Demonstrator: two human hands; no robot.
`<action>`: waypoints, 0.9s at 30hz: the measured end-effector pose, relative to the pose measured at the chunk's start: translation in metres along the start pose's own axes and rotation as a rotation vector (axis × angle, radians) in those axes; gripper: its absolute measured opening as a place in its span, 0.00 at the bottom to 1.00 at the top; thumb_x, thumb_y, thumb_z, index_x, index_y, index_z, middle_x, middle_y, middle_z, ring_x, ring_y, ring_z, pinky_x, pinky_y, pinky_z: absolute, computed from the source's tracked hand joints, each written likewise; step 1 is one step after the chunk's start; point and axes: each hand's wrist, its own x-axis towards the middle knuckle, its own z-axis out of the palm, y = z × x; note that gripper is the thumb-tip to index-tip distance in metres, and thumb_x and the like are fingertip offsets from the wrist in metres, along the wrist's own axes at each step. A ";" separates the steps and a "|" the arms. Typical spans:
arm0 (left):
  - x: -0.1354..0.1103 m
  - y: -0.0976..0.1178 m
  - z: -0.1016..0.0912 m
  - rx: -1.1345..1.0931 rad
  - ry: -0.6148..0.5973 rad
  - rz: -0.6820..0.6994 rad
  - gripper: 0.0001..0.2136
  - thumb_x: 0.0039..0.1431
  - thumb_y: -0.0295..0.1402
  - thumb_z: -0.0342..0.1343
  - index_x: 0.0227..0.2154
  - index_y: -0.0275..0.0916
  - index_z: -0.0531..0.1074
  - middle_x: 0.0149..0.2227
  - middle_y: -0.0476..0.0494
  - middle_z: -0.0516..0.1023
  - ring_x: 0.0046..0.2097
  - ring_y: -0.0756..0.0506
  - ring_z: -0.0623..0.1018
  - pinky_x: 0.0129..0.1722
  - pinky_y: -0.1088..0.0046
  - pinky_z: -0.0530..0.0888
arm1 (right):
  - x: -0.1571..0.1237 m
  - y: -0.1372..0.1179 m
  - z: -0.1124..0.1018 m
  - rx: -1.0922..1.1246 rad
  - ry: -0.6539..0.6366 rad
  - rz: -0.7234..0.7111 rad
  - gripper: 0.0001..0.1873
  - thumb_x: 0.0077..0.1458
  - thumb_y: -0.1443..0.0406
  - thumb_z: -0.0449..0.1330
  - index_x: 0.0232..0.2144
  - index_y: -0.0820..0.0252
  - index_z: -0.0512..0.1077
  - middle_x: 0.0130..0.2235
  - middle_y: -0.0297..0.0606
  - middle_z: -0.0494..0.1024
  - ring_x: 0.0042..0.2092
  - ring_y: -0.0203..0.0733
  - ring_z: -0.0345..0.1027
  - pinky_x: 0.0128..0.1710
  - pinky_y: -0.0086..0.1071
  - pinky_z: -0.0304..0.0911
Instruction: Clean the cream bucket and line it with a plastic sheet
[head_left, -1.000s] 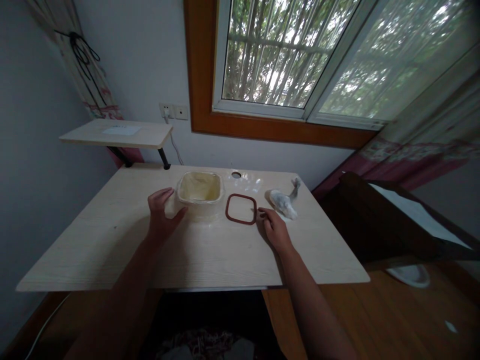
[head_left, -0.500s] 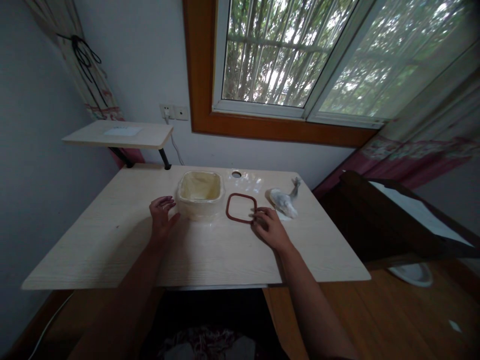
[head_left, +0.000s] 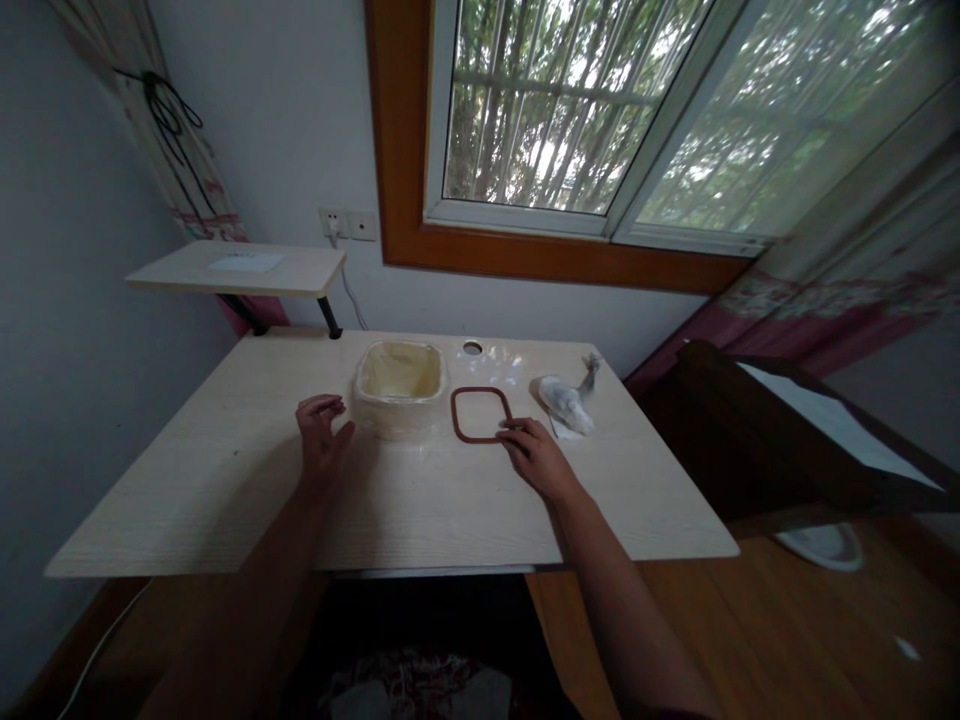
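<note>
A plastic tub (head_left: pixel 401 415) with a pale yellowish lining stands upright on the desk. My left hand (head_left: pixel 321 435) is just left of it, open, with thumb apart from the bent fingers and nothing in it. To the tub's right, a reddish-brown square ring with rounded corners (head_left: pixel 453 415) lies flat. My right hand (head_left: pixel 536 455) has its fingers closed over the ring's near right corner, hiding that corner. Beyond this hand sits a knotted whitish plastic bag (head_left: pixel 566 402), its contents unclear, with a white piece (head_left: pixel 566 430) at its near side.
The pale wooden desk (head_left: pixel 420 520) has a round cable hole (head_left: pixel 472 348) near its back edge. A raised shelf (head_left: pixel 172 265) with a paper on it stands at the back left. Dark furniture (head_left: pixel 810 450) is beside the desk on the right, below the window (head_left: pixel 555 120).
My right hand has shifted slightly left, and its fingers have drawn together over the ring's corner. The left hand's fingers have closed up a little. The tub and bag stay put.
</note>
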 end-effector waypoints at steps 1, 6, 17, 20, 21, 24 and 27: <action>0.000 0.000 0.000 -0.003 -0.006 -0.007 0.23 0.55 0.34 0.66 0.51 0.46 0.66 0.52 0.40 0.65 0.51 0.43 0.71 0.52 0.58 0.71 | 0.000 0.000 0.000 0.007 0.002 -0.002 0.16 0.63 0.70 0.55 0.47 0.52 0.78 0.51 0.45 0.74 0.53 0.49 0.68 0.55 0.48 0.68; -0.001 -0.002 0.001 0.006 -0.027 -0.022 0.23 0.54 0.35 0.66 0.51 0.47 0.65 0.53 0.40 0.64 0.52 0.42 0.70 0.53 0.57 0.71 | 0.000 -0.002 -0.003 0.024 0.045 0.025 0.20 0.57 0.73 0.55 0.48 0.53 0.78 0.54 0.46 0.71 0.55 0.50 0.67 0.56 0.48 0.66; -0.001 -0.004 0.001 0.028 -0.025 -0.052 0.23 0.55 0.39 0.66 0.51 0.46 0.65 0.53 0.40 0.64 0.49 0.43 0.71 0.52 0.58 0.72 | -0.001 -0.016 -0.009 -0.004 -0.068 0.059 0.13 0.63 0.62 0.56 0.45 0.54 0.78 0.38 0.42 0.73 0.43 0.48 0.69 0.45 0.42 0.69; -0.001 -0.004 0.002 0.025 -0.024 -0.068 0.23 0.55 0.38 0.66 0.51 0.46 0.65 0.53 0.40 0.64 0.49 0.44 0.71 0.51 0.59 0.72 | 0.001 -0.010 -0.005 -0.054 -0.052 0.076 0.13 0.64 0.62 0.56 0.45 0.54 0.79 0.40 0.43 0.74 0.45 0.49 0.68 0.48 0.45 0.68; -0.001 -0.004 0.002 0.028 -0.025 -0.073 0.23 0.55 0.37 0.66 0.51 0.46 0.65 0.53 0.40 0.64 0.49 0.44 0.71 0.51 0.59 0.72 | 0.001 -0.008 -0.004 -0.068 -0.026 0.105 0.14 0.64 0.62 0.55 0.46 0.54 0.79 0.41 0.44 0.75 0.46 0.49 0.68 0.50 0.45 0.67; -0.002 -0.006 0.002 0.059 -0.054 -0.096 0.23 0.55 0.37 0.66 0.51 0.45 0.65 0.51 0.41 0.65 0.49 0.44 0.72 0.50 0.60 0.73 | 0.002 -0.002 -0.002 -0.084 0.068 0.223 0.17 0.65 0.61 0.54 0.51 0.55 0.76 0.45 0.45 0.74 0.48 0.50 0.69 0.53 0.46 0.67; -0.002 -0.008 0.002 0.086 -0.084 -0.109 0.23 0.55 0.37 0.66 0.51 0.45 0.65 0.50 0.41 0.66 0.48 0.44 0.72 0.50 0.60 0.73 | 0.001 0.000 -0.001 -0.089 0.104 0.309 0.20 0.64 0.58 0.55 0.55 0.55 0.73 0.48 0.45 0.72 0.49 0.50 0.70 0.52 0.45 0.67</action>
